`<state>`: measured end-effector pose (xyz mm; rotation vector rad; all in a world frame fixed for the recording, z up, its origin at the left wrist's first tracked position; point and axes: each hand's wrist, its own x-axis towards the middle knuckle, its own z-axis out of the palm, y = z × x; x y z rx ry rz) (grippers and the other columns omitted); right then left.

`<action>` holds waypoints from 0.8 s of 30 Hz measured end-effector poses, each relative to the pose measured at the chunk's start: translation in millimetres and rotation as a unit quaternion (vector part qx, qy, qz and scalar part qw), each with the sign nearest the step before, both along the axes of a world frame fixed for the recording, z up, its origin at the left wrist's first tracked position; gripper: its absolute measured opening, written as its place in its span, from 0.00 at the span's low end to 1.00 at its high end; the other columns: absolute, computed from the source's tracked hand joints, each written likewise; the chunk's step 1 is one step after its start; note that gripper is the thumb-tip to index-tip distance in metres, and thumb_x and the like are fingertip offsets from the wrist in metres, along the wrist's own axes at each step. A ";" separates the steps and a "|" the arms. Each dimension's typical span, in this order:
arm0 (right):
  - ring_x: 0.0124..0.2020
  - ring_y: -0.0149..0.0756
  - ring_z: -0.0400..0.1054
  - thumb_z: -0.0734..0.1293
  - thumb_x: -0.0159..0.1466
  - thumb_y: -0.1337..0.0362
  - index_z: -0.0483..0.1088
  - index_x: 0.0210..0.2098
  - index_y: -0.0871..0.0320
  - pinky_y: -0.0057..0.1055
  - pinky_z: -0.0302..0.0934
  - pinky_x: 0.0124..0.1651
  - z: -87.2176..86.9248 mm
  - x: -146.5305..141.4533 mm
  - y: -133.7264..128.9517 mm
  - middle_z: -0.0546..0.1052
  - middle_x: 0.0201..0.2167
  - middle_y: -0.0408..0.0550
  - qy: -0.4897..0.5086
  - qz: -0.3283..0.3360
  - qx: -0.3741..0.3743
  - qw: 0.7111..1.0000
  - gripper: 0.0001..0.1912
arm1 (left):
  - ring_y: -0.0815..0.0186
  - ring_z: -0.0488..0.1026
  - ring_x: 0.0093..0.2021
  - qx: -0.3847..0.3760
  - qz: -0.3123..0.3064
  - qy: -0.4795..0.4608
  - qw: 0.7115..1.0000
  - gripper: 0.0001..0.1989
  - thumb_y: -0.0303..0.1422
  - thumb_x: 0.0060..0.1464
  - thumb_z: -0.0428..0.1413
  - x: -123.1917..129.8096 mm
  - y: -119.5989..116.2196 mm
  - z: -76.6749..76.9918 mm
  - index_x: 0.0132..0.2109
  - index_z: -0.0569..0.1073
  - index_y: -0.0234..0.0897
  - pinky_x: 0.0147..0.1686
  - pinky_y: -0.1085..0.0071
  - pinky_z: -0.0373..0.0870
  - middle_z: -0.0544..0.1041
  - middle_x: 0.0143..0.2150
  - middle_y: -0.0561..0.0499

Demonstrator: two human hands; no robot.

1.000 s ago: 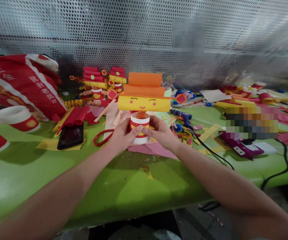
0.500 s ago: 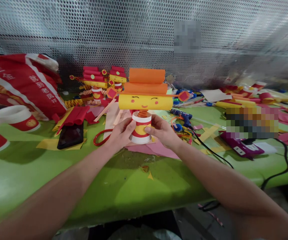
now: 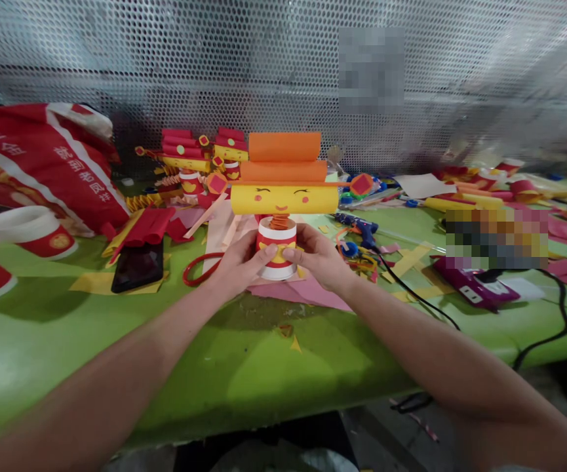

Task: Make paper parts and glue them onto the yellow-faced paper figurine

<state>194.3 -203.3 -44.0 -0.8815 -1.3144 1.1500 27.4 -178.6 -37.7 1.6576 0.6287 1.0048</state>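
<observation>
Between my hands is a paper-cup figure. Its base is a red and white paper cup (image 3: pixel 277 267) with a yellow shape on the front. My left hand (image 3: pixel 244 259) grips the cup's left side, and my right hand (image 3: pixel 315 255) its right side, both thumbs on the front. An orange folded-paper spring (image 3: pixel 280 223) rises from the cup to a yellow paper roll (image 3: pixel 283 198) with a smiling face. Two orange rolls (image 3: pixel 284 147) form a hat on top, with red diamond tags at both sides. My fingers behind the cup are hidden.
Similar finished figures (image 3: pixel 185 160) stand at the back left. A phone (image 3: pixel 138 267), paper cups (image 3: pixel 32 231) and a red bag (image 3: pixel 42 164) are on the left. To the right lie a glue gun (image 3: pixel 359 226), a purple power strip (image 3: pixel 477 285), a black cable and paper scraps.
My left thumb has shifted from the cup's side onto its front, close to the right thumb. The figure stays in both hands, almost unmoved.
</observation>
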 end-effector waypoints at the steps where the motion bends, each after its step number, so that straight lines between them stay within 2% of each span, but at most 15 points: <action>1: 0.43 0.39 0.70 0.76 0.43 0.49 0.64 0.40 0.55 0.39 0.66 0.47 -0.3 0.2 0.2 0.75 0.43 0.51 0.002 0.000 0.000 1.000 0.30 | 0.53 0.71 0.51 -0.003 -0.001 0.000 1.000 0.28 0.48 0.50 0.57 -0.2 0.3 0.4 0.51 0.69 0.33 0.50 0.59 0.68 0.74 0.52 0.41; 6: 0.43 0.39 0.70 0.75 0.44 0.49 0.65 0.40 0.55 0.38 0.66 0.46 -1.6 1.6 1.3 0.76 0.42 0.50 0.005 -0.005 0.007 1.000 0.30 | 0.53 0.66 0.57 -0.023 -0.033 -0.014 0.999 0.29 0.53 0.54 0.49 -1.5 2.8 1.2 0.53 0.69 0.35 0.55 0.58 0.64 0.71 0.56 0.42; 9: 0.44 0.39 0.70 0.75 0.44 0.48 0.65 0.41 0.55 0.39 0.66 0.46 -1.7 2.5 1.6 0.76 0.43 0.51 -0.003 -0.011 0.015 1.000 0.30 | 0.51 0.66 0.57 -0.021 -0.053 0.014 0.998 0.36 0.48 0.45 0.61 -0.9 2.5 1.8 0.57 0.63 0.35 0.54 0.56 0.64 0.68 0.58 0.39; 12: 0.47 0.40 0.69 0.74 0.45 0.48 0.65 0.42 0.55 0.40 0.65 0.48 -1.7 3.3 1.4 0.75 0.45 0.51 -0.013 -0.008 0.018 1.000 0.30 | 0.51 0.68 0.55 -0.018 -0.016 0.067 0.997 0.40 0.39 0.40 0.66 0.8 -0.1 4.2 0.59 0.60 0.34 0.53 0.53 0.65 0.69 0.56 0.37; 18: 0.53 0.43 0.66 0.73 0.43 0.42 0.64 0.48 0.53 0.42 0.63 0.53 -2.4 0.6 1.4 0.72 0.51 0.53 -0.011 0.010 0.051 0.999 0.38 | 0.52 0.70 0.53 0.005 0.008 0.048 0.999 0.37 0.37 0.40 0.65 1.9 -1.9 3.6 0.57 0.62 0.34 0.51 0.53 0.67 0.71 0.54 0.38; 24: 0.51 0.42 0.67 0.72 0.47 0.43 0.66 0.43 0.53 0.41 0.63 0.53 -3.8 -2.8 4.1 0.75 0.46 0.49 0.006 0.002 0.031 0.999 0.30 | 0.53 0.69 0.52 0.046 0.026 0.084 0.995 0.37 0.36 0.42 0.64 0.1 -1.1 2.3 0.58 0.61 0.34 0.51 0.54 0.67 0.70 0.54 0.39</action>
